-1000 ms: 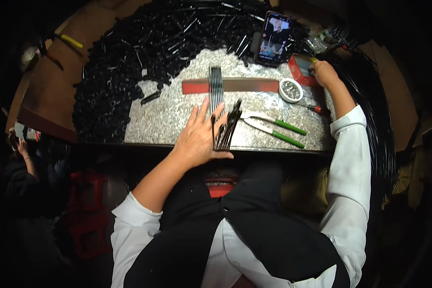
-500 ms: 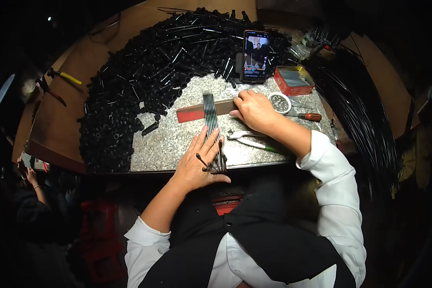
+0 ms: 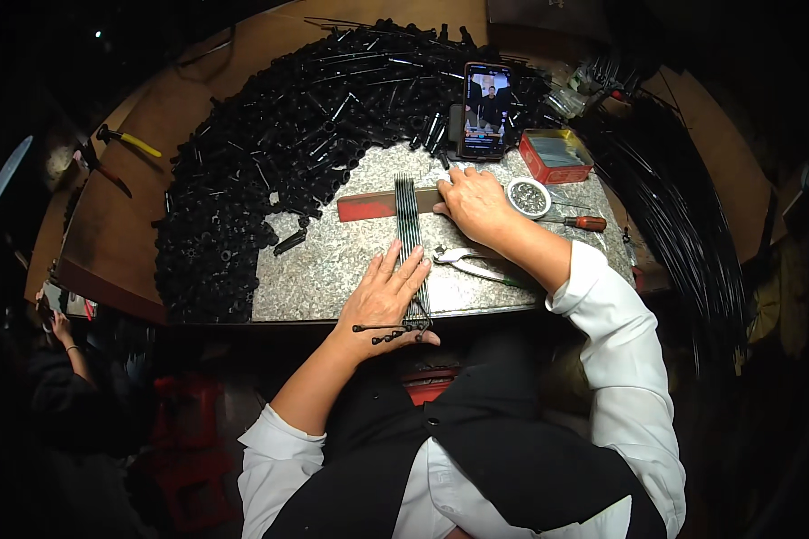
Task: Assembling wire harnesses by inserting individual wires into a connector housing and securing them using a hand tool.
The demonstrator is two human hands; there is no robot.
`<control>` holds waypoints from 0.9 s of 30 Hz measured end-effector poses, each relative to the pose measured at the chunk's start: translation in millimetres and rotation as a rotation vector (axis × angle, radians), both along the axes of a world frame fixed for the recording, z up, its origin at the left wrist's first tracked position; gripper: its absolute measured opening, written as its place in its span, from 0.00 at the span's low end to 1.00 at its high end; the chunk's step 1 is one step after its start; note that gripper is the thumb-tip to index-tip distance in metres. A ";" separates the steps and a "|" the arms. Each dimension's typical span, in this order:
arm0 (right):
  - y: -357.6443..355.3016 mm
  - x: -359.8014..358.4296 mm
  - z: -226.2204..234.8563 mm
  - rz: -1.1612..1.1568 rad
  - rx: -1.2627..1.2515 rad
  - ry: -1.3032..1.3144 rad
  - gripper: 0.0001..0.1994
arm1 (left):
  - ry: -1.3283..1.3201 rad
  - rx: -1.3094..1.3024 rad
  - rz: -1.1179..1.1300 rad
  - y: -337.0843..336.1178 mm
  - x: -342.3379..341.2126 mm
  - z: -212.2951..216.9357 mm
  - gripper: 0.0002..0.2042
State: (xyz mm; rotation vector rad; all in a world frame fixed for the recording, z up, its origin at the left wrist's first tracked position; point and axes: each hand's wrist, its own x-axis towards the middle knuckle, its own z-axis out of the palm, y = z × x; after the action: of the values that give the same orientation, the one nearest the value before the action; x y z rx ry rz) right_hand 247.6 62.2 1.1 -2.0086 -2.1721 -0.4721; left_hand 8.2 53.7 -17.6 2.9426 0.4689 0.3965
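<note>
A row of thin metal rods (image 3: 406, 202) lies side by side across a red-and-brown flat bar (image 3: 366, 207). My left hand (image 3: 386, 292) rests flat on the near part of the rods, fingers stretched out. The rods' black looped ends (image 3: 391, 335) stick out to the left by the thumb and wrist. My right hand (image 3: 476, 202) is closed over the right end of the bar, partly hiding it. Pliers with pale jaws (image 3: 467, 260) lie beneath my right forearm, their green handle partly covered.
A large heap of black tubular parts (image 3: 243, 180) covers the table's left and back. A phone (image 3: 485, 112) stands behind my right hand. Nearby are a red tin (image 3: 555, 162), a round dish of small metal pieces (image 3: 528, 198), a screwdriver (image 3: 586, 223) and long black rods (image 3: 665, 207).
The rods have rolled slightly right along the bar under my left hand, and their black looped ends have swung down to the left. My right hand stays on the bar.
</note>
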 end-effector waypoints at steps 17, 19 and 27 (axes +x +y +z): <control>-10.2 223.8 16.1 -0.471 -0.153 -0.008 0.05 | 0.005 0.169 0.009 3.1 0.2 -12.9 0.43; -10.8 218.8 19.2 -0.423 -0.135 -0.044 0.05 | 0.022 0.138 0.029 2.1 -0.7 -12.1 0.43; -22.8 223.9 21.9 -0.391 -0.085 -0.258 0.06 | 0.033 0.143 0.030 3.2 0.1 -14.3 0.44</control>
State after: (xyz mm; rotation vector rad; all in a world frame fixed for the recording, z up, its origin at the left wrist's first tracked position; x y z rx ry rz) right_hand 471.5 39.4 23.0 -2.5602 -1.9521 -0.7357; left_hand 8.3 56.9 -32.0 3.0879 0.5096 0.4013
